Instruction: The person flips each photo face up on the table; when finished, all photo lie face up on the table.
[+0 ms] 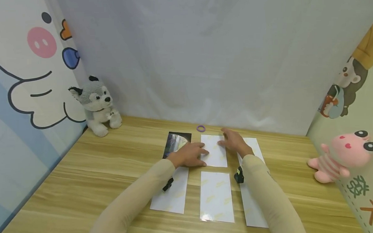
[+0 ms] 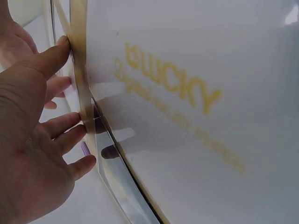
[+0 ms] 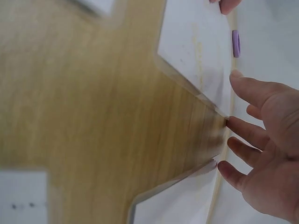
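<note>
I'm prob. squaring far card [image 1: 214,156], L hand [image 1: 189,154] & R hand [image 1: 234,141] loose, gripping nothing, next move likely needing light nudges.

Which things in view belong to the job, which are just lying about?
Likely the job:
white sheet between left hand and right hand
other white sheets
dark picture sheet

Likely just lying about:
purple ring
gray-and-white husky plush
pink plush toy
</note>
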The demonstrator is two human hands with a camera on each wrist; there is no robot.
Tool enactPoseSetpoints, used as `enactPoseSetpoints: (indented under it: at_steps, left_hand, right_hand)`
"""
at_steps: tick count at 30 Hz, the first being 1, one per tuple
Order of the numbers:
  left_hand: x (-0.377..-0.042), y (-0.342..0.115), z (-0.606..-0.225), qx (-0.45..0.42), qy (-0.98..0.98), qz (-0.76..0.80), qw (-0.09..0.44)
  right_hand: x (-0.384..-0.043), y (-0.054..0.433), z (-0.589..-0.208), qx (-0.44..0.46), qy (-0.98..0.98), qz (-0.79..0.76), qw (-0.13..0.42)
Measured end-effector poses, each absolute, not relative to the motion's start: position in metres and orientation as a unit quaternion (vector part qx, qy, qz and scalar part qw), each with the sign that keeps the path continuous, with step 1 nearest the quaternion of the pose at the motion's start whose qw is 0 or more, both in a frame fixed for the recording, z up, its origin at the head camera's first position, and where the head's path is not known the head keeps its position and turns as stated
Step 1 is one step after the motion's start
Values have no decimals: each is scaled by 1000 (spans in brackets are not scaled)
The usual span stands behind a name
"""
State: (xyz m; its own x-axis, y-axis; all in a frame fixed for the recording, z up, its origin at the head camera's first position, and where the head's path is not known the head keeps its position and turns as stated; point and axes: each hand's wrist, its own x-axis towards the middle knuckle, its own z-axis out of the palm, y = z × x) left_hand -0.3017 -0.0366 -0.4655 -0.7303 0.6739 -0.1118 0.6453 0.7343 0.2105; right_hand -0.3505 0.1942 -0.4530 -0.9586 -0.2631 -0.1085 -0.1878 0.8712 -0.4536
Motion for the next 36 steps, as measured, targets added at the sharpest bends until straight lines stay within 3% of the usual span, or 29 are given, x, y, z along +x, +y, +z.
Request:
enactPoseSetpoints:
  at_steps: [10,19,30,36]
  left_hand:
    - [-296,-33,-458,346,930,77,93]
    - [-296,-30,-458,336,934,77,95]
    - [-294,-29,-457,326,936,84,101]
    - [-294,-28,-456,325,936,82,106]
  right_hand:
    - [-354,193,-451,-119,960,-236,95]
    - [-357,190,-450,-136,956,-251,68]
    - [-361,192,-450,-67,916,-393,57]
    - [-359,193,-451,-59,896,-431,95]
